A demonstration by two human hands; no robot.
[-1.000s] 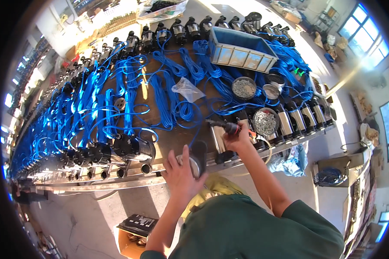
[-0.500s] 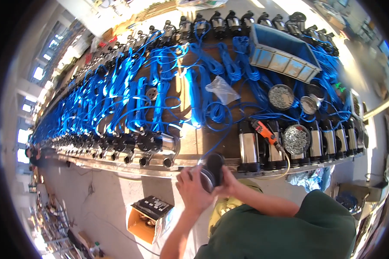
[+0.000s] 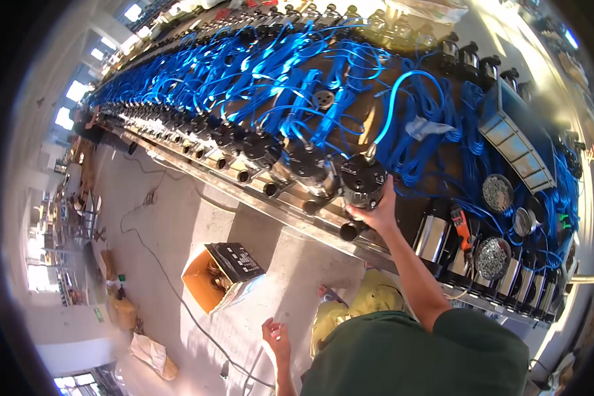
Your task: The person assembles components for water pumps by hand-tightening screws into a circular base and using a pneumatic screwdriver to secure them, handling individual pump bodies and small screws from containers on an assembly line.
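My right hand (image 3: 380,208) is wrapped around the side of a submersible pump (image 3: 363,179) with a black round top, at the near edge of the long table. A thick blue cable (image 3: 391,99) rises from the top of this pump and arcs over the table. The pump's dark round outlet (image 3: 351,231) points toward me, over the edge. Well away from the table, my left hand (image 3: 276,338) hangs low over the floor, fingers loosely bent and apart, with nothing in it. Left of the held pump, a similar pump (image 3: 308,168) stands in the row.
Bundles of blue cable (image 3: 297,59) cover the table. To the right are a blue-grey crate (image 3: 518,142), bowls of small metal parts (image 3: 492,258) and an orange-black power tool (image 3: 461,228). On the floor stands an open cardboard box (image 3: 204,280), with a dark cord (image 3: 171,297) nearby.
The pump has gone from between both hands in front of me onto the table edge at the left row's end. My left hand has let go and dropped. The view has turned left.
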